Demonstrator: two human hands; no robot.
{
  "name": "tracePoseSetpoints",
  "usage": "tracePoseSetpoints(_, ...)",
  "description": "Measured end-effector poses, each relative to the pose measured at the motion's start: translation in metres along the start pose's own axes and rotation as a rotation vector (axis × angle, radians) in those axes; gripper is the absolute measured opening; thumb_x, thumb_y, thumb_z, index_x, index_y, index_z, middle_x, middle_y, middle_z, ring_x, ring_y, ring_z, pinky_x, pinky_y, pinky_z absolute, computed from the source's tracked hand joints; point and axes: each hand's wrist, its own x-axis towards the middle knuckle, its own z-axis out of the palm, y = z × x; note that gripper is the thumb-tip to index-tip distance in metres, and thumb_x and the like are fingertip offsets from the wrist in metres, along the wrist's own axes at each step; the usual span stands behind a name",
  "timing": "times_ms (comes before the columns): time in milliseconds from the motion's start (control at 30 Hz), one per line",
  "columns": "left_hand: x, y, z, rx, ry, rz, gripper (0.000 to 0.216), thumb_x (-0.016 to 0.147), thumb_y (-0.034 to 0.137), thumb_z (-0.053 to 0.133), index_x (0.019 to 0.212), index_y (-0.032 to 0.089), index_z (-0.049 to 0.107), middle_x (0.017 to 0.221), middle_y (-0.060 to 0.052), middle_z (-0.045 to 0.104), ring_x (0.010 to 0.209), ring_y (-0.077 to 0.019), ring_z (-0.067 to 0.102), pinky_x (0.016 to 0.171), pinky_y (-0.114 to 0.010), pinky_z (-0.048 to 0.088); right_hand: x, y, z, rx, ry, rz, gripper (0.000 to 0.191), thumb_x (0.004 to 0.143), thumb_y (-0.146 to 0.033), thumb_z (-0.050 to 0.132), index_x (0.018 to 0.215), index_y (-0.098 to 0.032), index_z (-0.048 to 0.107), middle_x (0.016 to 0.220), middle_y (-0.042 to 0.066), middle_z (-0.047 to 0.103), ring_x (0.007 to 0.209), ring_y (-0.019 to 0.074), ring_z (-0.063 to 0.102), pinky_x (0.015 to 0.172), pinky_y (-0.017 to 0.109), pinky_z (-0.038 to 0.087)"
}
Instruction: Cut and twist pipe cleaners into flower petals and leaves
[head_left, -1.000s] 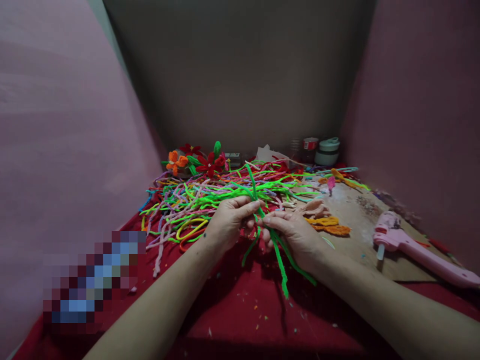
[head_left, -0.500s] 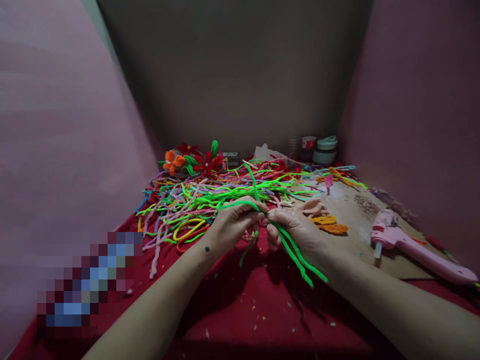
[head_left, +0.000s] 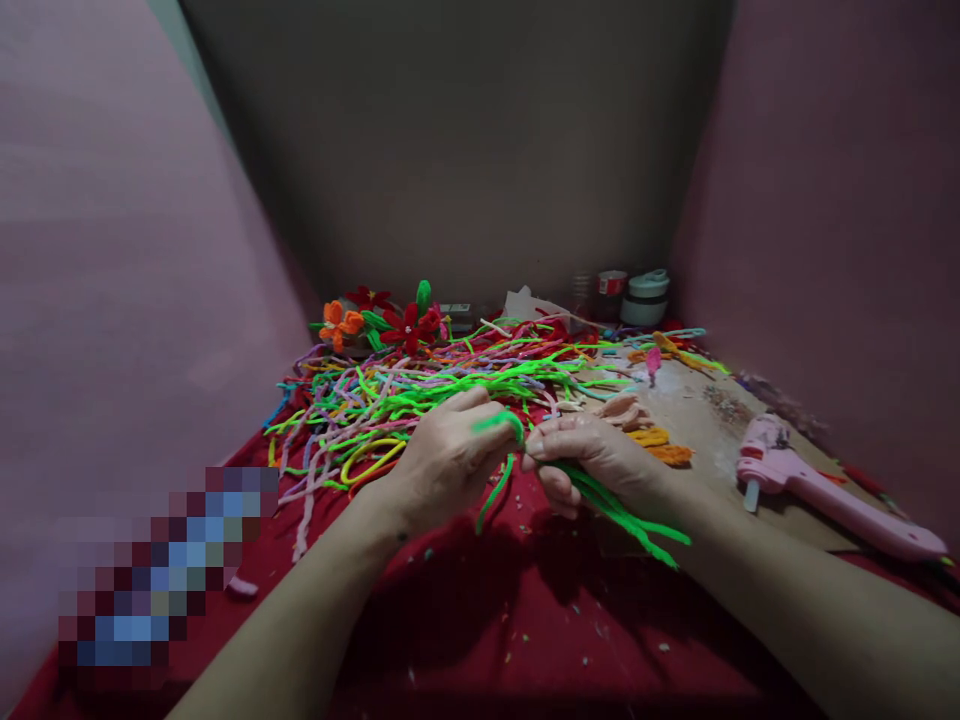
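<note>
Green pipe cleaners [head_left: 634, 525] are pinched between the thumb and fingers of my right hand [head_left: 596, 455], and their free ends trail down to the right below the palm. My left hand [head_left: 454, 450] is closed close beside it, its fingers curled on a bent green strand that loops over the knuckles. One short green end hangs down between the hands. The fingertips nearly meet where the strands come together, and the exact join is hidden. Behind the hands lies a heap of bright green pipe cleaners [head_left: 517, 378].
A pink glue gun [head_left: 817, 495] lies on a cardboard sheet [head_left: 697, 400] at the right, near orange looped pieces [head_left: 660, 450]. Red and orange fuzzy flowers [head_left: 409, 330] stand at the back left. A lidded container [head_left: 645, 298] is at the back. Red cloth [head_left: 465, 640] covers the table.
My left hand has rolled over and its strand now bends down over the knuckles. The green ends under my right hand have swung to the right. The view has shifted slightly.
</note>
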Motion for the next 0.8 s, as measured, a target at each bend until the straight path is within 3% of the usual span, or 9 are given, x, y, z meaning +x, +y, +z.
tracePoseSetpoints(67,0.000,0.006,-0.004,-0.026,-0.050,-0.066,0.018,0.078,0.020,0.050,0.059,0.018,0.052,0.058,0.000,0.046,0.058,-0.0122,0.038,0.060,-0.025,0.031,-0.002,-0.001,0.003,-0.160,0.024,-0.007,0.016,0.073,-0.024,0.048,0.060,-0.016,0.052,0.041,-0.004,0.045,0.033,0.0078,0.038,0.036,0.021,0.027)
tracePoseSetpoints(133,0.001,0.010,-0.006,-0.163,-0.119,-0.237,0.020,0.076,0.021,0.051,0.056,0.017,0.048,0.055,0.002,0.041,0.052,-0.0099,0.033,0.052,-0.023,0.027,-0.006,0.000,0.009,-0.446,0.112,-0.108,0.020,0.074,-0.023,0.047,0.055,-0.018,0.047,0.042,-0.004,0.043,0.036,0.0075,0.035,0.039,0.022,0.025)
tracePoseSetpoints(233,0.001,0.007,-0.003,-0.574,-0.232,-0.577,0.021,0.072,0.024,0.055,0.054,0.016,0.046,0.050,0.004,0.037,0.046,-0.0072,0.029,0.046,-0.022,0.022,-0.011,0.003,0.019,-1.008,0.288,-0.470,0.019,0.071,-0.016,0.048,0.053,-0.018,0.047,0.047,-0.002,0.042,0.046,0.0093,0.034,0.047,0.025,0.024)
tracePoseSetpoints(333,0.000,-0.001,0.002,-0.929,-0.230,-0.744,0.019,0.066,0.021,0.058,0.053,0.015,0.047,0.047,0.004,0.042,0.044,-0.0066,0.034,0.046,-0.022,0.025,-0.015,0.007,0.025,-1.288,0.321,-0.676,0.016,0.071,-0.012,0.046,0.058,-0.018,0.053,0.052,0.002,0.048,0.050,0.0115,0.036,0.051,0.028,0.023)
tracePoseSetpoints(433,0.000,-0.006,0.000,-0.984,-0.198,-0.749,0.018,0.066,0.020,0.061,0.053,0.014,0.052,0.048,0.002,0.048,0.046,-0.0075,0.041,0.049,-0.022,0.031,-0.016,0.006,0.026,-1.185,0.336,-0.641,0.022,0.076,-0.015,0.045,0.055,-0.019,0.050,0.050,0.001,0.047,0.048,0.0110,0.037,0.050,0.027,0.025)
tracePoseSetpoints(567,0.000,-0.006,-0.012,-0.936,-0.208,-0.665,0.017,0.071,0.028,0.062,0.066,0.013,0.063,0.056,-0.001,0.057,0.050,-0.0094,0.050,0.053,-0.022,0.038,-0.013,-0.004,0.023,-0.707,0.320,-0.390,0.025,0.078,-0.019,0.046,0.053,-0.019,0.048,0.047,-0.003,0.044,0.045,0.0089,0.037,0.047,0.023,0.027)
tracePoseSetpoints(700,0.001,-0.003,-0.015,-0.818,0.030,-0.480,0.017,0.067,0.025,0.068,0.082,0.017,0.066,0.078,-0.004,0.062,0.069,-0.0140,0.057,0.065,-0.024,0.044,-0.010,-0.012,0.019,-0.336,0.265,-0.258,0.026,0.077,-0.023,0.049,0.051,-0.018,0.050,0.043,-0.003,0.046,0.043,0.0091,0.041,0.046,0.023,0.031)
tracePoseSetpoints(800,0.002,0.001,-0.012,-0.539,0.094,-0.289,0.014,0.070,0.025,0.065,0.084,0.020,0.068,0.083,-0.004,0.059,0.076,-0.0151,0.054,0.070,-0.025,0.043,-0.008,-0.010,0.016,-0.243,0.220,-0.237,0.023,0.076,-0.023,0.050,0.054,-0.017,0.053,0.043,-0.002,0.047,0.042,0.0089,0.042,0.047,0.023,0.032)
